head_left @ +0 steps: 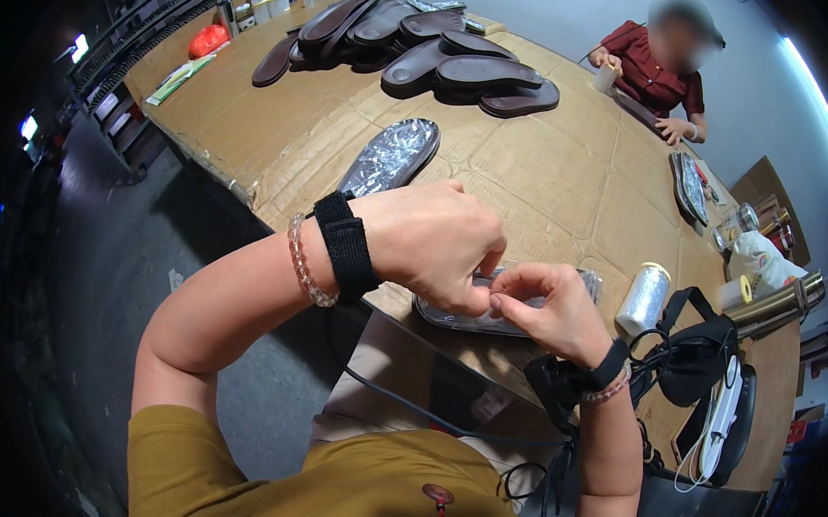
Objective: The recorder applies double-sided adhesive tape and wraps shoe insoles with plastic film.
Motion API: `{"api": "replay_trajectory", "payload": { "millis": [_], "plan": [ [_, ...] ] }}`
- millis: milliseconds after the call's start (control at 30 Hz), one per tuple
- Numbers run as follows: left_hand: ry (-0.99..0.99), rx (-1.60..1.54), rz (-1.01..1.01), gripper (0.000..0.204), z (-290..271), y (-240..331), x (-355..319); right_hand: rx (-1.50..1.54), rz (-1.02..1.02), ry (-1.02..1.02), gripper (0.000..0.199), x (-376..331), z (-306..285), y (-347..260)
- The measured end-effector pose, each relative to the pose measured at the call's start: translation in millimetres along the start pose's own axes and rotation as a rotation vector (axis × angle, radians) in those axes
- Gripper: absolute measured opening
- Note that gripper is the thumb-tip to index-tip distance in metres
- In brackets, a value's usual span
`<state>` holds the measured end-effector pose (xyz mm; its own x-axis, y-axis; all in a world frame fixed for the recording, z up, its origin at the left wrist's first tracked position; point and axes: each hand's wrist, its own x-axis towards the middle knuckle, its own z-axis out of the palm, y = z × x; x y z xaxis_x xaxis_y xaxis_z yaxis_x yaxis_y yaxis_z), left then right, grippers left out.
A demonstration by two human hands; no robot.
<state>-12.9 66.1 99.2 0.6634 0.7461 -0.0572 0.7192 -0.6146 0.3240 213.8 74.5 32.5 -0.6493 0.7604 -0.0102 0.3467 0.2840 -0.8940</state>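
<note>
My left hand (438,241) and my right hand (559,311) meet at the table's near edge, both closed in a pinch with their fingertips touching. Whatever lies between the fingertips is too small to make out. Beneath them rests a dark shoe sole (458,318) in shiny clear plastic, partly hidden by my hands. Beyond my left wrist lies another dark sole (395,156), its upper side covered in crinkled clear film. A spool of shiny whitish thread or film (644,301) stands to the right of my right hand.
Dark brown soles (441,61) are piled on the cardboard-covered table (547,172) at the far side. A person (657,84) sits at the far right, handling a spool and a sole. Black straps (696,359), a metal flask (777,302) and a white power strip (721,415) crowd the right edge.
</note>
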Motion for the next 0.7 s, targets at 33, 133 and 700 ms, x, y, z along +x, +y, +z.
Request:
{"api": "replay_trajectory", "payload": {
  "millis": [33, 133, 700],
  "plan": [
    [-0.031, 0.023, 0.0, 0.036, -1, 0, -2, -0.005, -0.004, 0.014, 0.016, 0, 1, -1],
    [-0.052, 0.046, 0.011, 0.032, 2, -2, -4, -0.031, -0.013, 0.0, 0.016, 0, 1, -3],
    [-0.022, 0.198, 0.009, 0.008, 3, -9, -5, -0.125, -0.095, 0.146, 0.015, -11, 6, -4]
  ]
}}
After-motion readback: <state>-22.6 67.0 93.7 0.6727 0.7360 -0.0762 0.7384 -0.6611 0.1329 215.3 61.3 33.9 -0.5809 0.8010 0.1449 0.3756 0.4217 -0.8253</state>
